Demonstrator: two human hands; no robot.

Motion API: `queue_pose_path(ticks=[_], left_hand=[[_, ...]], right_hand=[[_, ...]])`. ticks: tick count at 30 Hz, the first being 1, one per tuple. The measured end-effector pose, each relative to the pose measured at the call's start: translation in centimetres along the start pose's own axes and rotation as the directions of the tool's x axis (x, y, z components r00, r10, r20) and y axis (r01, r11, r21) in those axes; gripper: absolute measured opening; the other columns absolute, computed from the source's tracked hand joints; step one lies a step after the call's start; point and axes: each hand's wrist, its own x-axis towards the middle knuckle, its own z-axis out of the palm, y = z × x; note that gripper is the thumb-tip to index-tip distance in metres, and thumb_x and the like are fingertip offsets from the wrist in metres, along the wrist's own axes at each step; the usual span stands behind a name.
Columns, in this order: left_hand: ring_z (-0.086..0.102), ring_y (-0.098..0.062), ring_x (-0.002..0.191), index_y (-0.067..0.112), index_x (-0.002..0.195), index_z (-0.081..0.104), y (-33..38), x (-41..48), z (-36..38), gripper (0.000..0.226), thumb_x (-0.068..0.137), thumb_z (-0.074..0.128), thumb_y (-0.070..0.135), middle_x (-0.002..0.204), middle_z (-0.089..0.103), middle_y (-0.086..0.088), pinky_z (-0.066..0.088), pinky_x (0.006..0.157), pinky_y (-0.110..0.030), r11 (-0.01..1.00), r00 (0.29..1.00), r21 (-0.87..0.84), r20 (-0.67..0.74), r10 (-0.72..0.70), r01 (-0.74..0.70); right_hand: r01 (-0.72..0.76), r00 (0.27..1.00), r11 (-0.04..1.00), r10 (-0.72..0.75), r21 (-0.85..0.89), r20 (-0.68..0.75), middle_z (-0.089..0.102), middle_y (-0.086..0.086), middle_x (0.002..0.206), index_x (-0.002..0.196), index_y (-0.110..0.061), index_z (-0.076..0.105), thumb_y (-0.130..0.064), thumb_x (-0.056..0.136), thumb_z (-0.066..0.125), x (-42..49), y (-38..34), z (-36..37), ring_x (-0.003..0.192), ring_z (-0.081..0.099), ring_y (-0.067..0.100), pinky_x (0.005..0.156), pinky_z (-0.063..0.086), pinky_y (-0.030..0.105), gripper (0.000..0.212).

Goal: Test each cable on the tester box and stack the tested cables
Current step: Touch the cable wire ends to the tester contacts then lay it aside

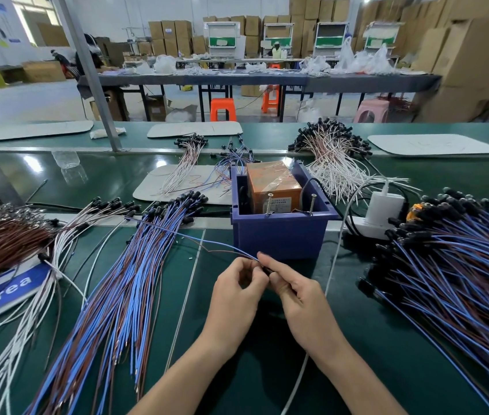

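I noted both hands meeting in front of the box [282,238], low at the table's [237,378] centre. The left hand [237,290] was curled, thumb and forefinger pinching the near end of one blue-and-brown cable [195,238]. The right hand [294,290] was also curled, its fingertips pinching the same end, where a small dark part showed between the fingers; I could not tell what that part was. The cable ran up and left from the hands, over the left pile [123,283], to a black plug near that pile's far end.

The box was a purple bin holding an orange unit [273,187], with two screws standing at its front rim. The held cable end was just beside the bin's front wall and not touching the screws.

A larger blue-and-brown pile [452,265] lay at the right. White cables [66,235] and a brown bundle [0,241] lay further left. A white heap [336,163] lay behind the box, and a power strip [366,224] with a white adapter sat just right of it.
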Motion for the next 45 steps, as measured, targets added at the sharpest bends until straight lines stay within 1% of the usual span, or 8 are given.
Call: queue_pose_path(ticks=[12,21,27,30,33,37,41,45], left_hand=[[0.047,-0.013,0.059,0.017,0.082,0.05,0.4,0.1,-0.7,0.017,0.088,0.04,0.03,0.062,0.054,0.007,0.041,0.056,-0.032,0.994,0.991,-0.103,-0.132,0.008,-0.021],[0.052,-0.025,0.057,0.018,0.08,0.047,2.5,4.4,-3.8,0.037,0.103,0.028,0.041,0.064,0.057,-0.009,0.039,0.054,-0.043,0.948,0.901,0.229,-0.323,0.289,-0.222],[0.066,-0.032,0.083,0.016,0.074,0.066,4.8,10.3,-7.7,0.061,0.107,0.028,0.05,0.081,0.072,-0.011,0.051,0.084,-0.042,0.852,0.956,0.52,-0.277,0.097,0.065],[0.061,-0.026,0.061,0.012,0.063,0.066,3.6,8.2,-8.2,0.062,0.107,0.035,0.042,0.062,0.067,-0.006,0.049,0.067,-0.036,0.929,0.957,0.364,-0.288,0.042,0.069],[0.051,-0.019,0.036,0.009,0.059,0.061,2.0,3.9,-7.1,0.065,0.108,0.036,0.046,0.054,0.066,-0.009,0.034,0.039,-0.019,0.947,0.953,0.116,-0.088,-0.291,0.3],[0.073,-0.022,0.064,0.006,0.104,0.067,1.5,1.3,-4.9,0.056,0.106,0.034,0.052,0.094,0.078,-0.012,0.044,0.039,-0.021,0.806,0.823,-0.182,0.208,-0.529,0.563],[0.076,-0.02,0.074,0.011,0.108,0.061,2.1,2.0,-5.0,0.03,0.109,0.039,0.03,0.095,0.078,-0.007,0.059,0.053,-0.028,0.646,0.886,-0.654,0.084,-0.456,0.394],[0.071,-0.012,0.058,0.016,0.096,0.064,2.1,2.5,-7.3,0.028,0.109,0.041,0.026,0.067,0.069,0.004,0.059,0.053,-0.023,0.568,0.879,-0.804,-0.13,-0.459,0.178]], right_hand=[[-0.022,0.994,0.984,0.041,0.176,-0.106,0.074,-0.003,0.111,0.122,-0.025,0.066,-0.011,0.108,0.042,0.5,0.2,-0.1,0.103,0.071,0.017,0.086,0.056,0.024,0.031],[-0.104,0.939,0.934,0.205,0.341,-0.275,0.078,0.002,0.1,0.103,-0.02,0.075,-0.007,0.101,0.057,1.5,1.1,-1.5,0.087,0.072,0.012,0.077,0.056,0.019,0.023],[-0.093,0.927,0.911,0.227,0.402,-0.299,0.078,0.004,0.101,0.103,-0.02,0.077,-0.004,0.097,0.064,1.5,1.0,-2.1,0.089,0.073,0.014,0.078,0.056,0.017,0.021],[-0.071,0.912,0.868,0.256,0.492,-0.32,0.078,0.008,0.101,0.098,-0.02,0.08,-0.003,0.095,0.065,1.7,0.8,-2.4,0.088,0.074,0.015,0.077,0.056,0.016,0.022],[-0.027,0.901,0.809,0.275,0.587,-0.337,0.078,0.011,0.1,0.095,-0.02,0.081,-0.002,0.094,0.065,1.9,0.4,-2.7,0.085,0.074,0.014,0.076,0.056,0.016,0.024],[-0.025,0.92,0.728,0.286,0.685,-0.269,0.077,0.015,0.1,0.108,-0.012,0.075,-0.007,0.088,0.068,1.8,-0.1,-2.8,0.08,0.074,0.014,0.071,0.057,0.017,0.021],[-0.048,0.943,0.724,0.261,0.688,-0.208,0.076,0.011,0.093,0.105,-0.018,0.078,-0.022,0.083,0.07,1.3,-0.5,-3.1,0.071,0.069,0.012,0.066,0.057,0.02,0.024],[-0.058,0.93,0.672,0.305,0.738,-0.205,0.055,0.004,0.062,0.095,-0.015,0.079,-0.007,0.101,0.052,1.4,-0.3,-4.1,0.054,0.055,0.014,0.052,0.053,0.025,0.029]])
